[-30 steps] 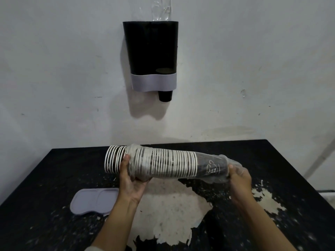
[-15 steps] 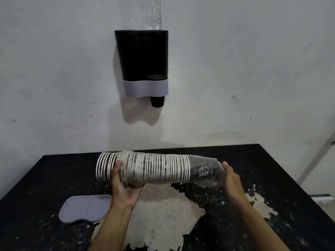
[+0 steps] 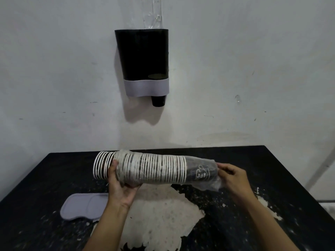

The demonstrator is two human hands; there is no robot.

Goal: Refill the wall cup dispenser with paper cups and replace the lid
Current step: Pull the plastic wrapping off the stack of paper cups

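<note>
we hold the stack of paper cups (image 3: 150, 168) sideways above the black table (image 3: 272, 178), below the wall cup dispenser (image 3: 143, 62). the left hand (image 3: 123, 185) wraps the stack near its rim end, thumb in front, fingers curled underneath. the right hand (image 3: 233, 178) pinches the loose clear plastic sleeve (image 3: 215, 180) at the base end; its fingers are bunched on the film, not on the cups.

step in hand, as we read it: getting the sleeve off. a few rims already poke bare out of the left end, so the film looks open there.

to do it well: keep the left grip firm on the cups, though on bare rims, not on the film, or we trap the sleeve. draw the sleeve straight along the stack's axis to the right, not downward, so the nested cups do not bend apart or spill. keep the stack level.

the dispenser's top is open, 1 dark cup (image 3: 158, 101) showing at its bottom outlet. the grey lid (image 3: 85, 207) lies on the table, left of our left forearm, well apart from the cups.
</note>
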